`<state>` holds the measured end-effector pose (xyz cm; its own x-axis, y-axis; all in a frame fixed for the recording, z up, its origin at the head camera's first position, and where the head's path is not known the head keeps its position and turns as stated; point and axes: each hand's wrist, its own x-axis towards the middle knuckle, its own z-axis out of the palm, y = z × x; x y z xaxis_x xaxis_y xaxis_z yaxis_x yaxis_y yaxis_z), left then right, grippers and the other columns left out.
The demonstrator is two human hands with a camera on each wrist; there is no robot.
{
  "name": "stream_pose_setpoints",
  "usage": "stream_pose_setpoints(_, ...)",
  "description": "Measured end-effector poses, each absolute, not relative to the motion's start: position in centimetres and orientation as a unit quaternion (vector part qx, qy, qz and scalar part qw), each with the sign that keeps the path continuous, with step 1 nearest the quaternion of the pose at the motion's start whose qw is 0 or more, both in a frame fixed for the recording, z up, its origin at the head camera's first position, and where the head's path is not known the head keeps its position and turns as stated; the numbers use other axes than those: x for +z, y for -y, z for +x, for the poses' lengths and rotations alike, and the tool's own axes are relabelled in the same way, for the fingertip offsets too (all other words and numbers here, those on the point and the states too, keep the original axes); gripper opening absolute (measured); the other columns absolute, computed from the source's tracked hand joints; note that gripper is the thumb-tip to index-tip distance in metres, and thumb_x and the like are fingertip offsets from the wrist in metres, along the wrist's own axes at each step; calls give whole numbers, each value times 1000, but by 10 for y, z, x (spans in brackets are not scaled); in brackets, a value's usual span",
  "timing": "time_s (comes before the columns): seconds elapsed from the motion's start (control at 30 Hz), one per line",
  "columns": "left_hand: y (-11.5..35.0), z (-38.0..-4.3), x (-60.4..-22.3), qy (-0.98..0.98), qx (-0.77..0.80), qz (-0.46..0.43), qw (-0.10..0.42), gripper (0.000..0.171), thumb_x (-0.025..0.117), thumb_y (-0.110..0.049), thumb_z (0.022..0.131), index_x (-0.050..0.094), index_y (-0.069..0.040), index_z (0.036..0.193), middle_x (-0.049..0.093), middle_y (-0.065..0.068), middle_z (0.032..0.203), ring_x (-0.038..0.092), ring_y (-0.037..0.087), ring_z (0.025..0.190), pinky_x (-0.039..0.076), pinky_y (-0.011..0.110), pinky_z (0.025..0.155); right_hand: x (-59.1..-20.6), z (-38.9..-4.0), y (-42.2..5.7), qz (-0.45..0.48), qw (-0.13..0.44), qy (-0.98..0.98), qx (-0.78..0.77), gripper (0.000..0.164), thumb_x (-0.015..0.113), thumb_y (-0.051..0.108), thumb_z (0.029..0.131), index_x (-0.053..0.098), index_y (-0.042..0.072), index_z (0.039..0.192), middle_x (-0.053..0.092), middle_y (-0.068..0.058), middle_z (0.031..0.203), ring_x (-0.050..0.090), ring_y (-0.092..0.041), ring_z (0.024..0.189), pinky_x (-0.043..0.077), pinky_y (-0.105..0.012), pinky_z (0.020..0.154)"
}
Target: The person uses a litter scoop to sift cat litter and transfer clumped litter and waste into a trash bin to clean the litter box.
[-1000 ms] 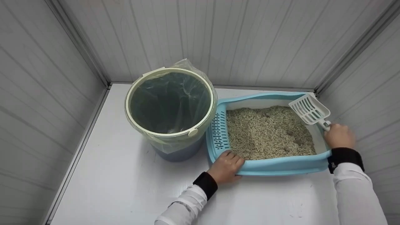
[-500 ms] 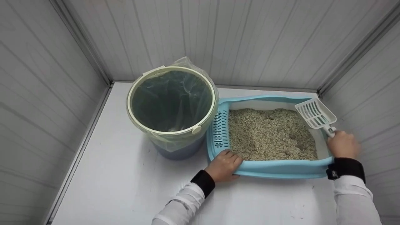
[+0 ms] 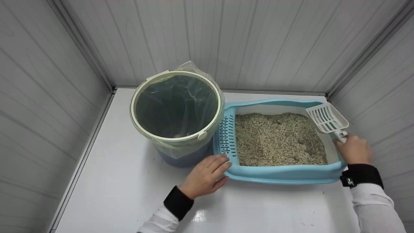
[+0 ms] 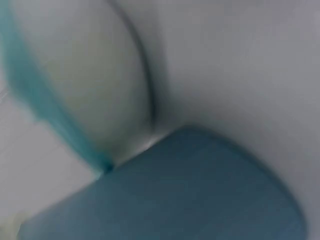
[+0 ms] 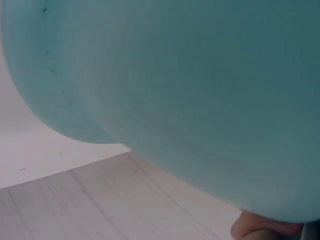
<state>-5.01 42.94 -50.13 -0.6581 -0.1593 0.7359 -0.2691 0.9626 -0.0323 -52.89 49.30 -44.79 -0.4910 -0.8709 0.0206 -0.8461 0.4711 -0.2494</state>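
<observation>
A blue litter box (image 3: 284, 174) holding beige granular litter (image 3: 278, 139) stands on the white table, its left end perforated. My right hand (image 3: 354, 150) grips the handle of a white slotted litter scoop (image 3: 328, 118) at the box's right rim. The scoop's head is tilted up over the box's back right corner. My left hand (image 3: 207, 174) has its fingers extended, fingertips right at the box's front left corner. In the right wrist view the box's outer wall (image 5: 175, 100) fills most of the picture, with fingers (image 5: 260, 227) at the bottom right. The left wrist view is blurred.
A bucket (image 3: 184, 158) lined with a translucent greenish bag stands directly left of the box, its cream ring (image 3: 176, 139) around the top. Grey panel walls (image 3: 207, 42) close off the back and both sides. A few specks lie on the white table (image 3: 113, 181).
My left hand has let go of the box's front rim and moved left, its fingers straightening. The scoop and right hand have shifted slightly right and toward me.
</observation>
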Motion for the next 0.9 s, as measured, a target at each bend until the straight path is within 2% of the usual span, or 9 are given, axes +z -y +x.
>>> stream_pose_setpoints(0.17, -420, -3, -458, 803, 143, 147, 559, 23, 55, -16, 77, 64, -2, 94, 63, 11, 98, 56, 27, 95, 42, 38, 82, -430, -522, -499, -481, 106, -867, -77, 79, 46, 65, 77, 40, -11, 100, 49, -25, 68, 50, -33, 54, 34, -34, 39)
stream_pose_setpoints(0.23, -410, 15, -443, 758, 140, 210, 601, 21, 55, -15, 77, 64, -3, 91, 62, 11, 98, 54, 29, 96, 39, 41, 83, -422, -520, -502, -484, 128, -864, -61, 80, 44, 67, 77, 40, -10, 97, 47, -20, 65, 48, -30, 53, 34, -33, 40)
stream_pose_setpoints(0.3, -398, 32, -431, 718, 118, 295, 619, 21, 55, -14, 76, 63, -4, 93, 60, 11, 103, 50, 29, 103, 34, 43, 86, -414, -517, -503, -493, 151, -855, -47, 77, 43, 67, 77, 42, -9, 91, 46, -14, 62, 46, -25, 51, 35, -32, 41)
stream_pose_setpoints(0.37, -386, 47, -420, 688, 81, 390, 607, 23, 55, -13, 77, 61, -4, 98, 54, 11, 111, 43, 28, 111, 30, 45, 90, -406, -514, -504, -507, 167, -845, -27, 74, 41, 67, 78, 45, -7, 84, 44, -9, 59, 44, -21, 49, 34, -30, 41)
stream_pose_setpoints(0.47, -369, 64, -409, 660, -3, 513, 549, 31, 56, -14, 80, 54, -4, 109, 43, 13, 124, 30, 27, 122, 24, 47, 95, -395, -511, -501, -537, 191, -822, 13, 71, 37, 68, 79, 47, -2, 75, 41, -5, 58, 42, -19, 50, 33, -30, 43)
stream_pose_setpoints(0.6, -352, 74, -402, 618, -159, 603, 479, 47, 56, -16, 82, 41, -4, 124, 31, 16, 132, 22, 30, 125, 20, 49, 98, -386, -508, -490, -570, 216, -788, 82, 67, 33, 70, 79, 47, 5, 68, 40, -4, 60, 42, -19, 54, 34, -30, 47)
stream_pose_setpoints(0.67, -344, 76, -401, 584, -242, 619, 466, 52, 53, -15, 83, 34, -6, 131, 28, 16, 135, 22, 29, 126, 21, 46, 101, -384, -506, -483, -578, 227, -776, 111, 68, 33, 71, 78, 47, 6, 67, 43, -6, 62, 45, -20, 56, 36, -32, 49)
stream_pose_setpoints(0.77, -333, 76, -398, 515, -370, 605, 481, 61, 44, -8, 85, 21, -18, 140, 20, 10, 142, 22, 25, 130, 27, 42, 102, -378, -504, -475, -588, 237, -761, 138, 70, 34, 71, 78, 52, 3, 73, 49, -8, 67, 48, -22, 61, 39, -34, 51)
stream_pose_setpoints(0.9, -322, 74, -396, 434, -487, 553, 519, 78, 34, 8, 79, 11, -31, 143, 10, -1, 148, 17, 19, 134, 28, 40, 103, -371, -498, -467, -605, 237, -741, 169, 55, 42, 56, 84, 55, 4, 71, 47, -4, 64, 45, -18, 58, 37, -32, 52)
